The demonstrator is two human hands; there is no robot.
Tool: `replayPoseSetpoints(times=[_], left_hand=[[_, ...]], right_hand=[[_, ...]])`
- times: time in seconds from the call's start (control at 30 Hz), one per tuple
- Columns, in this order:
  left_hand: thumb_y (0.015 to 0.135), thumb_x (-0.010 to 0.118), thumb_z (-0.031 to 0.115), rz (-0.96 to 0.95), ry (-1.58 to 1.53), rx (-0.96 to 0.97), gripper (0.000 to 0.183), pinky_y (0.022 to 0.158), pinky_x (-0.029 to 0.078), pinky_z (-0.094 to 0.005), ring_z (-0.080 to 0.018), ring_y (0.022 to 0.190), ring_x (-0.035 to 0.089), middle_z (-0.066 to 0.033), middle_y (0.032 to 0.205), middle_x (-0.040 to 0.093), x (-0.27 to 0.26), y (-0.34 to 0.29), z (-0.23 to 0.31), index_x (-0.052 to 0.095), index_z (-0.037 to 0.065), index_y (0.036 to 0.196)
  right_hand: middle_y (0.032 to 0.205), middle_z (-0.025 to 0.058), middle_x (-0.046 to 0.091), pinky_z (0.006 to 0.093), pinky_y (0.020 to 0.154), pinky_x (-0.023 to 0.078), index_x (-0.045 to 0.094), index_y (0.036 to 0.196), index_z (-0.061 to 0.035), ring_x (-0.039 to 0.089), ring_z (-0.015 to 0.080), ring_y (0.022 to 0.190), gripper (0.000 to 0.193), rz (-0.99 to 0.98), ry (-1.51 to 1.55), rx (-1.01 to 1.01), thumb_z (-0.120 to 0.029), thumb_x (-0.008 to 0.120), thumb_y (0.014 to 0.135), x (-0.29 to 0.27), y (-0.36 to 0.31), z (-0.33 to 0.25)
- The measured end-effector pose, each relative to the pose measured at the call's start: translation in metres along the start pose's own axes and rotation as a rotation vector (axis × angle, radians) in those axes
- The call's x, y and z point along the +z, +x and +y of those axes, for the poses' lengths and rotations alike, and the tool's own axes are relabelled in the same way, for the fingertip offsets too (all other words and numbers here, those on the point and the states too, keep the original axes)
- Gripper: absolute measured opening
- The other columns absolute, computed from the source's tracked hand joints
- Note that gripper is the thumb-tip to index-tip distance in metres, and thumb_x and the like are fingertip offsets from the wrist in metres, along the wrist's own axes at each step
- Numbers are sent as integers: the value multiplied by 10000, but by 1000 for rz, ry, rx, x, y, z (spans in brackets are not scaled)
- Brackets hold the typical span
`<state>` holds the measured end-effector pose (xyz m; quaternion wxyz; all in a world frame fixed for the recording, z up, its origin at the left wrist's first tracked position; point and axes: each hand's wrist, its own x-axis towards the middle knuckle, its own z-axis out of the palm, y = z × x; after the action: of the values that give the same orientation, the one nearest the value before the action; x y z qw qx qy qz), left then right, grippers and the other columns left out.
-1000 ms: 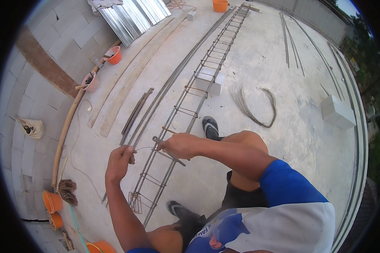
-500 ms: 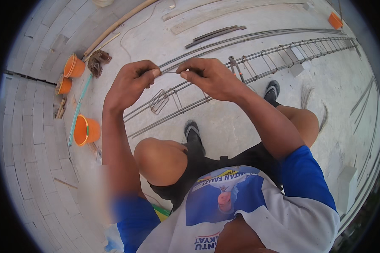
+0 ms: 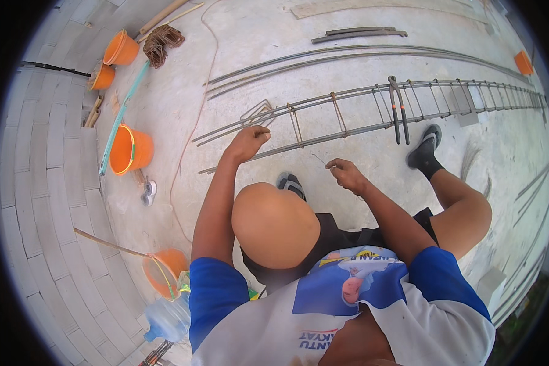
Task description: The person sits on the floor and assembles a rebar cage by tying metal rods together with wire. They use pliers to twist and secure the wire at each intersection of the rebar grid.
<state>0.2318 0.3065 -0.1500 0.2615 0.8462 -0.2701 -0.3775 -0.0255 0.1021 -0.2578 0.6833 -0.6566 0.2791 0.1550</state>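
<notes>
My right hand (image 3: pixel 346 175) is pinched on a thin tie wire (image 3: pixel 318 160), whose bent end points toward the rebar cage (image 3: pixel 360 129). That cage is long, with square stirrups (image 3: pixel 338 114) around its bars, and lies across the floor in front of me. Over the cage's left end, my left hand (image 3: pixel 248 143) has its fingers closed together; whether anything is between them is too small to make out. Just beyond it lie loose bent stirrups (image 3: pixel 257 113). Pincers (image 3: pixel 398 113) with orange-and-black handles rest across the cage to the right.
Long steel bars (image 3: pixel 323 58) lie beyond the cage. Concrete blocks (image 3: pixel 466 100) sit by its right part. Along the left wall stand orange buckets (image 3: pixel 141 146), a teal strip (image 3: pixel 127 110) and a pile of rusty stirrups (image 3: pixel 163 44). A clear water jug (image 3: pixel 168 318) lies at lower left.
Both hands have come down and apart; before, they were raised close together with the thin wire between them. The wire is now in my right hand. My view has shifted too.
</notes>
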Motion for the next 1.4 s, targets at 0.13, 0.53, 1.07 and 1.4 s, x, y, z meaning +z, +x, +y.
replayPoseSetpoints(times=[0.13, 0.53, 1.07, 1.4], left_hand=[[914, 551, 333, -40, -86, 15, 447, 961, 434, -370, -282, 1127, 569, -192, 1204, 610, 56, 40, -28, 602, -5, 1201], [861, 642, 266, -56, -313, -53, 295, 577, 472, -334, -178, 580, 580, -113, 729, 625, 100, 70, -28, 622, -28, 881], [866, 648, 132, 321, -150, 281, 151, 666, 485, -321, -198, 727, 612, -110, 801, 642, 99, 67, -11, 649, 0, 941], [923, 535, 80, 201, -295, 228, 120, 693, 465, -298, -158, 743, 598, -105, 795, 642, 99, 52, -1, 576, -25, 882]], right_hand=[[678, -4, 464, 255, 419, 322, 595, 1119, -42, 415, 89, 488, 307, 16, 272, 153, -121, 509, 836, 11, 11, 14], [711, 10, 477, 244, 404, 311, 527, 1181, -24, 439, 94, 517, 337, 3, 536, 180, -90, 519, 851, 39, 64, -1], [809, 46, 593, 283, 532, 448, 656, 1086, -60, 556, 138, 670, 287, 56, 486, 63, -214, 605, 849, 50, 100, -15], [780, 175, 646, 375, 643, 493, 672, 1034, 23, 620, 262, 706, 319, 475, 104, -130, -246, 581, 891, 77, 74, -9]])
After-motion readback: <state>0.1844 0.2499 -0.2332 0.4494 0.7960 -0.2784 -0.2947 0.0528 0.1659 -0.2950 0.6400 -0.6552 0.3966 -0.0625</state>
